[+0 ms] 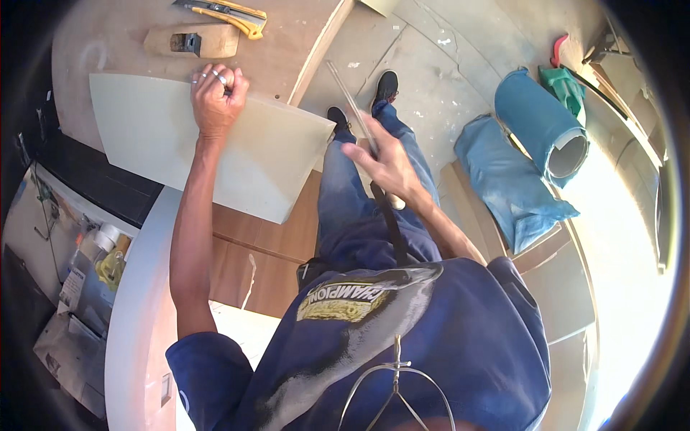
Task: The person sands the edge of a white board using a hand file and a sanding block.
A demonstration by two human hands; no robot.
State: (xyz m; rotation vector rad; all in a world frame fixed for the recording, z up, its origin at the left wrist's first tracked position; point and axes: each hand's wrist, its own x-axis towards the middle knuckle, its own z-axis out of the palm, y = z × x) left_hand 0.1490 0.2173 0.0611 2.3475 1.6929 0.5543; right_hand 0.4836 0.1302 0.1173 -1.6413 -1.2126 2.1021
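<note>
Head view: a brown workbench [287, 36] stands above a grey floor [424, 57]; a blue roll [532, 115] lies at right. The pale, four-sided sheet [158, 136] rests on the workbench, right corner projecting past its edge. The left hand [218, 102] is curled into a fist on the sheet; its contents cannot be determined. The right hand [389, 164] holds a slender grey rod [349, 92] in a loose grip.
</note>
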